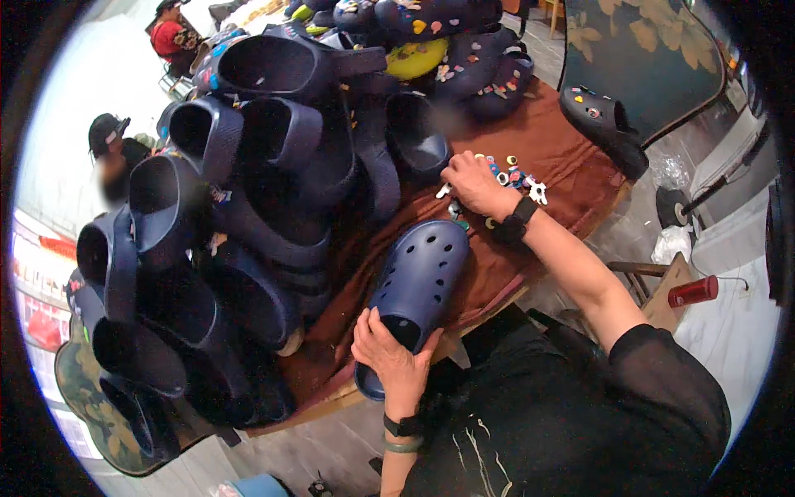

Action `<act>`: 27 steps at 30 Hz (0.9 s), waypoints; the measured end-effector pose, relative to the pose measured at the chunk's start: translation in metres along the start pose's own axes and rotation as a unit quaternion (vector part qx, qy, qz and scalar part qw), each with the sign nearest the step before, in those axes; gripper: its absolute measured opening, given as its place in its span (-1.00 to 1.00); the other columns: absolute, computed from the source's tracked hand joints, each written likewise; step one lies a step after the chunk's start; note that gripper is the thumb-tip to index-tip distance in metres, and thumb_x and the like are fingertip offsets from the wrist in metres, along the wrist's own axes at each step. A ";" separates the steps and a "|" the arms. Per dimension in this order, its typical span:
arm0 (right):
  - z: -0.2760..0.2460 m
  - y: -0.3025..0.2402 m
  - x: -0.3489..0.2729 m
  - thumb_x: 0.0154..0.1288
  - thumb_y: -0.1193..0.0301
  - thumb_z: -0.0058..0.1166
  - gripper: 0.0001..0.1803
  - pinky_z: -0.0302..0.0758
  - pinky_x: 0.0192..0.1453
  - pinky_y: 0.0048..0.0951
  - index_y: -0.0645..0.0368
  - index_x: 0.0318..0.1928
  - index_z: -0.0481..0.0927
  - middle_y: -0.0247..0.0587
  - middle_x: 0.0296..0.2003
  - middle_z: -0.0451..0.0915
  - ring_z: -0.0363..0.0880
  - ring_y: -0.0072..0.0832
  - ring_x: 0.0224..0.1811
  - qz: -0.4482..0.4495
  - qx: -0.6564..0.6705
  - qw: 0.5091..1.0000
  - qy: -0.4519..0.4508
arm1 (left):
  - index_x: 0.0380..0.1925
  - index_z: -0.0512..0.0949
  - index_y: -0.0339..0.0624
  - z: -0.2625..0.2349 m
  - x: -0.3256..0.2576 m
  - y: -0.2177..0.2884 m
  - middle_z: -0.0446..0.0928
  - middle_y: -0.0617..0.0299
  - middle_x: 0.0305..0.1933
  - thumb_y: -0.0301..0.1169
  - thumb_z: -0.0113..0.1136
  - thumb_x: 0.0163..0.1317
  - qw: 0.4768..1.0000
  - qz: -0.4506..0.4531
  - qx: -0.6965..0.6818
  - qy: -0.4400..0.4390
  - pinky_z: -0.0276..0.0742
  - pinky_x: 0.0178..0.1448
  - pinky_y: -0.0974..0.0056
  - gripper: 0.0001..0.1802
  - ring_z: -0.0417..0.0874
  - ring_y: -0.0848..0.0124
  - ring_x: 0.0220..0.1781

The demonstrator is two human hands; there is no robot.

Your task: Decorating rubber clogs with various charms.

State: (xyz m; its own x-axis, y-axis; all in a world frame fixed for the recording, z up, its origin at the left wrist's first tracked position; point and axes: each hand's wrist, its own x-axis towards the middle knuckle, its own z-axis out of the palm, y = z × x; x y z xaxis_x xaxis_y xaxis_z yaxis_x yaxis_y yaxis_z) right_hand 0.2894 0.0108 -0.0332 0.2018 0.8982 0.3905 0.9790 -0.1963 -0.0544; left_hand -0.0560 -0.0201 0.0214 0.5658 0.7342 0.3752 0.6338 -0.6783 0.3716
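Observation:
A navy clog [424,261] with round holes in its toe lies on the brown cloth, toe pointing away from me. My left hand [389,356] grips it at the heel opening, fingers on one side and thumb on the other. Beyond the toe, my right hand [482,189] is closed, fingertips bent down among small shoe charms [514,175]. A white charm [443,190] shows beside those fingertips; whatever they pinch is hidden. Another white charm [538,193] lies to the right of the hand.
A tall heap of navy clogs [281,157] fills the table's left side, some decorated with charms at the back. One dark clog [604,124] rests at the right edge of the brown cloth [571,157]. A red cylinder [693,291] lies farther right. Two people are at the far left.

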 end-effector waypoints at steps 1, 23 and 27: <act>0.001 0.001 -0.001 0.21 0.47 -0.01 -0.77 0.31 0.08 -0.02 0.05 -0.11 0.54 -0.19 -0.14 0.49 0.42 -0.13 0.02 -0.005 -0.016 1.000 0.016 | 0.34 0.11 -0.27 0.000 -0.001 -0.001 0.18 -0.14 0.35 0.02 0.51 -0.06 1.000 0.011 -0.024 0.000 0.07 0.34 -0.18 0.10 0.22 -0.09 0.34; -0.101 -0.108 -0.024 0.12 0.56 0.26 -0.82 0.57 0.03 -0.35 0.15 -0.22 0.65 -0.19 -0.18 0.66 0.64 -0.25 -0.05 -0.226 0.414 0.878 -0.081 | 0.30 0.22 -0.02 -0.002 -0.007 -0.013 0.24 -0.08 0.27 -0.03 0.57 -0.17 0.989 0.108 -0.097 0.012 0.14 0.31 -0.19 0.03 0.26 -0.09 0.28; -0.109 -0.102 -0.018 0.23 0.42 0.19 -0.84 0.29 0.34 -0.04 0.07 -0.17 0.67 -0.22 -0.14 0.62 0.55 -0.27 0.04 -0.288 0.311 0.901 -0.087 | 0.32 0.26 -0.11 -0.003 0.001 -0.013 0.24 -0.10 0.29 -0.07 0.53 -0.10 0.989 0.089 -0.117 -0.012 0.13 0.32 -0.15 -0.01 0.26 -0.07 0.28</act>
State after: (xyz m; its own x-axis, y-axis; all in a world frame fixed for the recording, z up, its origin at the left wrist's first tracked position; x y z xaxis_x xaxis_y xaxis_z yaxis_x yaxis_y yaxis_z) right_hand 0.1832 -0.0285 0.0655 -0.3973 0.8393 0.3711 0.7379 0.5326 -0.4145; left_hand -0.0659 -0.0106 0.0196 0.6720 0.6012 0.4323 0.3859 -0.7826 0.4885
